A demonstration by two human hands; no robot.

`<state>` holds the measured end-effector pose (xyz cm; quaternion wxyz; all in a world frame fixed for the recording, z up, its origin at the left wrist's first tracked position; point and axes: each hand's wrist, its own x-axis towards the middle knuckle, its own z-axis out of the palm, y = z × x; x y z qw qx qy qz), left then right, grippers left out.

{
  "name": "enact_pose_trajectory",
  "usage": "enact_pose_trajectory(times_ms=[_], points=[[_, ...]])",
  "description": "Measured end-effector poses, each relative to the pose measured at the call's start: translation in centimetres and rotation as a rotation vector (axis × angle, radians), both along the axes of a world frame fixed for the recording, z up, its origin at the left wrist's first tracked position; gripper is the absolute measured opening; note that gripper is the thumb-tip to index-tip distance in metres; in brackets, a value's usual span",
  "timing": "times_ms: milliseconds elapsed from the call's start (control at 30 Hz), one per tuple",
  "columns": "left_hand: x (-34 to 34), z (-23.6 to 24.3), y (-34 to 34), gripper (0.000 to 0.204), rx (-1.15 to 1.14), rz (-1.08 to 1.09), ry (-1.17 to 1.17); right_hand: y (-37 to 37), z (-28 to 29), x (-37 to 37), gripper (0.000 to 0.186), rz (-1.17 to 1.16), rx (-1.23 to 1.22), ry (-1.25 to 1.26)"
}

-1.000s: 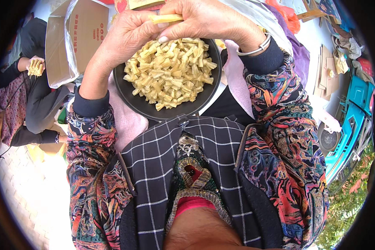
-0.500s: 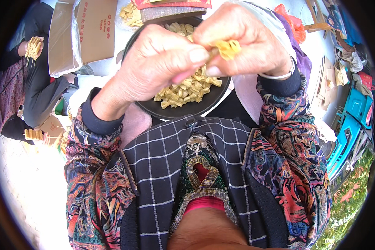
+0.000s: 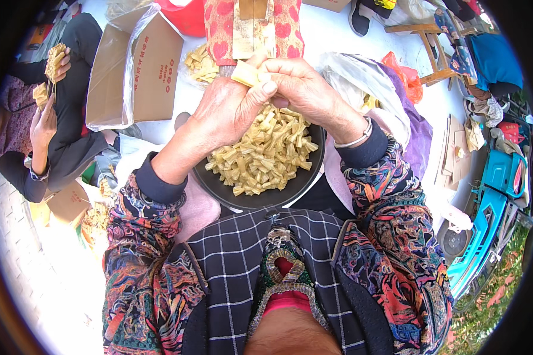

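Left hand (image 3: 224,111) and right hand (image 3: 299,86) pinching strip (image 3: 244,73); strip just beyond left thumb (image 3: 262,93), axis roughly unclear; bowl (image 3: 318,158) beneath, nearer body.

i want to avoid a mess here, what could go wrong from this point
The yellow strip is held between the left hand and the right hand, so it might slip or come undone if either grip loosens.

The black bowl has many pieces piled in it, so a bump could scatter some.

The bowl sits close against the person's body, perhaps on the lap, so shifting the legs might tip it.
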<state>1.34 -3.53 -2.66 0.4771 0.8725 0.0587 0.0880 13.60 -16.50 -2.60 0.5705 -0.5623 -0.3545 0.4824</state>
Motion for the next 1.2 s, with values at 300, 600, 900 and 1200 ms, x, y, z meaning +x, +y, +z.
enact_pose_trajectory(times_ms=[300,600,900,1200], points=[[1.2,2.5,0.8,0.045,-1.188,0.096,-0.284,2.8,2.5,-1.3,0.024,0.087,0.068,0.207],[0.6,6.0,5.9,0.04,-1.115,0.203,-0.738,3.3,4.3,-1.8,0.032,0.11,0.057,0.241],[1.7,3.3,4.2,0.041,0.293,0.19,-0.924,2.7,4.0,-0.7,0.031,0.191,0.291,0.6],[1.6,2.6,0.9,0.037,-0.652,0.111,-0.28,2.9,2.5,-1.8,0.017,-0.324,0.14,-0.672]])
